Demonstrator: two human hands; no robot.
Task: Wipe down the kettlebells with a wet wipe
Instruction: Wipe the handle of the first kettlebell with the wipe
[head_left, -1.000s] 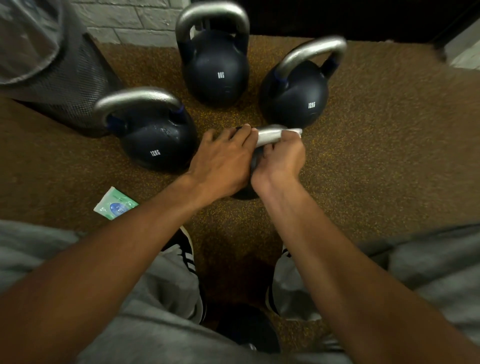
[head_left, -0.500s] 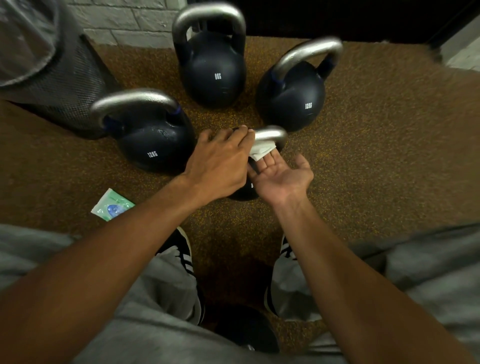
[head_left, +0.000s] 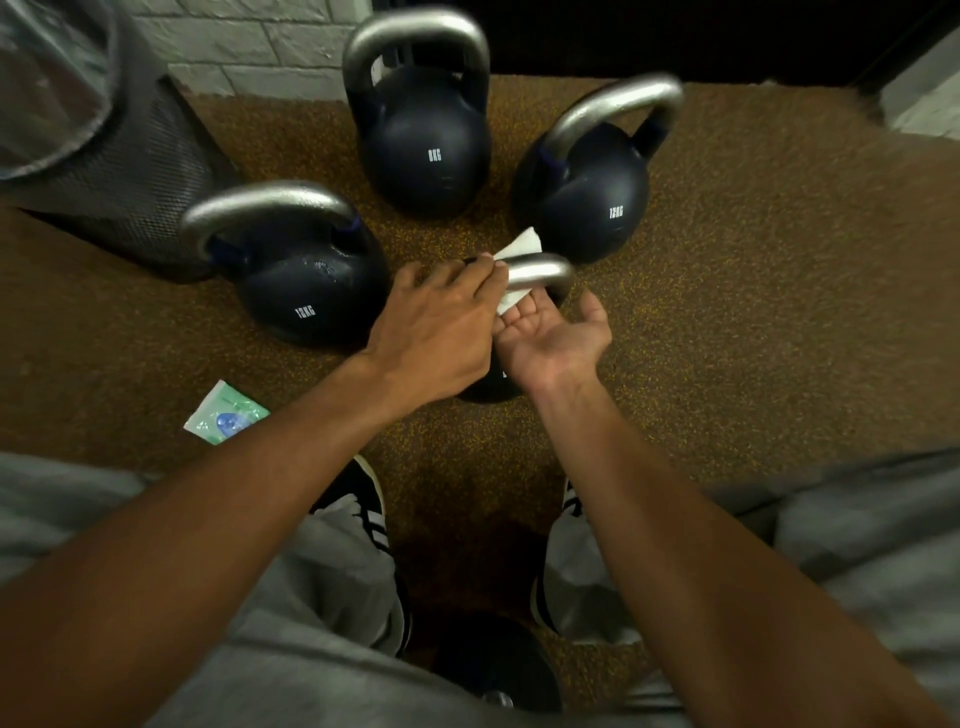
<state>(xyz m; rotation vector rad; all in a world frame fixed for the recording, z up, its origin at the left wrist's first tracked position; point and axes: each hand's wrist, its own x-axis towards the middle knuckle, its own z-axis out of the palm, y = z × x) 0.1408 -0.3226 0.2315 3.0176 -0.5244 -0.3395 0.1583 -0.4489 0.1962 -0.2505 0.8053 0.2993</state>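
A small dark kettlebell stands in the middle of the floor; its steel handle (head_left: 545, 273) shows between my hands and its body is mostly hidden. A white wet wipe (head_left: 522, 244) is draped over that handle. My left hand (head_left: 436, 322) lies over the kettlebell and pinches the wipe at the handle's left end. Palm up beside it, my right hand (head_left: 556, 332) has straight fingers under the handle, and the wipe's lower end lies on them. Around stand a 12KG kettlebell (head_left: 306, 296) at left, an 8KG one (head_left: 426, 150) behind, and another 12KG one (head_left: 592, 202) at right.
A green wipe packet (head_left: 226, 418) lies on the brown speckled floor by my left forearm. A black mesh bin (head_left: 104, 171) stands at the back left against a brick wall. Another dark round weight (head_left: 493, 670) sits between my feet.
My right hand let go of the handle and turned palm up beneath it. The wipe now drapes over the handle with its end sticking up, and my left fingertips have moved onto it.
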